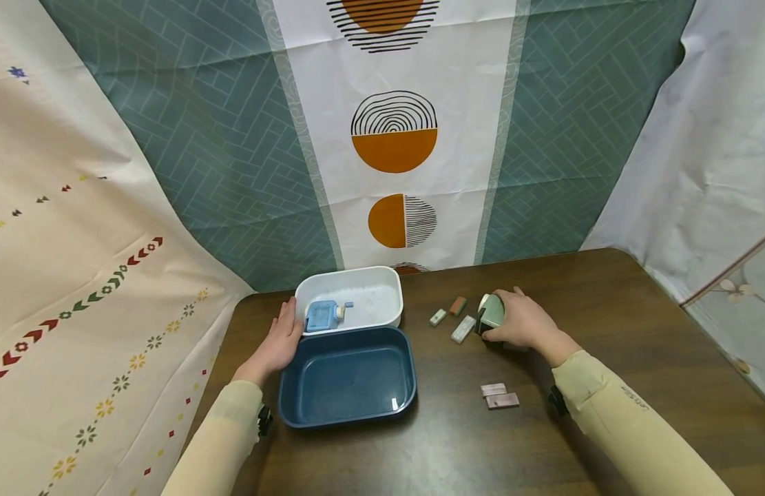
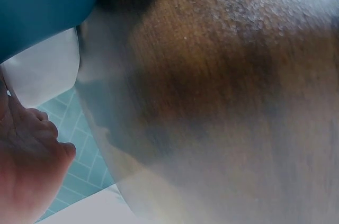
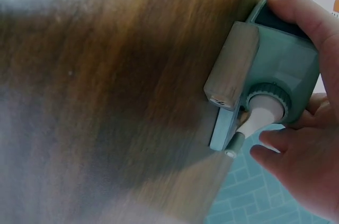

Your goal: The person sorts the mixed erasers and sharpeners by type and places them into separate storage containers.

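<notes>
Blocks (image 1: 463, 329) (three, small) lie on the table (image 1: 444, 441) just left of the green sharpener (image 1: 494, 312), which the right hand (image 1: 526, 320) grips between thumb and fingers. Left hand (image 1: 279, 344), fingers extended, touches the white tray (image 1: 374, 310); blue tray (image 1: 348, 382) adjoins it. Right-wrist view shows the crank (image 3: 260, 118) plainly; only head view shows the blue sharpener (image 1: 322, 315) inside the white tray.

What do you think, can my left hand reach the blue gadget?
Probably yes: your left hand is at the side of the white tray, close to the blue gadget, which lies uncovered.
</notes>
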`<state>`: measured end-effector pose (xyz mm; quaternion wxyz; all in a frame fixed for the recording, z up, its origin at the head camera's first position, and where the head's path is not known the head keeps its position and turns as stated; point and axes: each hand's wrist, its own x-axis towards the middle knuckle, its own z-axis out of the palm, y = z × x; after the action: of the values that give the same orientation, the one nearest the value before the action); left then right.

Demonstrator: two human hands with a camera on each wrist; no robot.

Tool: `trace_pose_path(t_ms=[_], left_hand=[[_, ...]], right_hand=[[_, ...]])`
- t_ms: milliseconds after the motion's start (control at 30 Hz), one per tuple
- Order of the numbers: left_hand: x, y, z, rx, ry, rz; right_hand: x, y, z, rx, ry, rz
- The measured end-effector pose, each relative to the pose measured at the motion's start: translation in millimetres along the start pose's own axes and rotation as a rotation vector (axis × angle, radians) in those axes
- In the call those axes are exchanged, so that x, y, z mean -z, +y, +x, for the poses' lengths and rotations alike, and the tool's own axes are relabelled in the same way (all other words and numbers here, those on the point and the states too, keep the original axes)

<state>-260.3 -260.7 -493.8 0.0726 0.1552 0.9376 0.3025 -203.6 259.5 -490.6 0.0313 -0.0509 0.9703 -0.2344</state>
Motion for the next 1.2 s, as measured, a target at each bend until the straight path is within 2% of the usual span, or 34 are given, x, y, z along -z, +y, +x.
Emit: trace_pose_path(t_ms=[400,1200], left_hand=[[0.2,-2.7,1.7,0.000,-0.006,-0.014],[0.1,-5.7,4.0,-0.009,-0.008,-0.009]], right_hand=[[1.2,0.5,0.0,-0.017,-0.028,0.001],[1.4,0.8,-0.9,-0.012,-0.020,-0.001]])
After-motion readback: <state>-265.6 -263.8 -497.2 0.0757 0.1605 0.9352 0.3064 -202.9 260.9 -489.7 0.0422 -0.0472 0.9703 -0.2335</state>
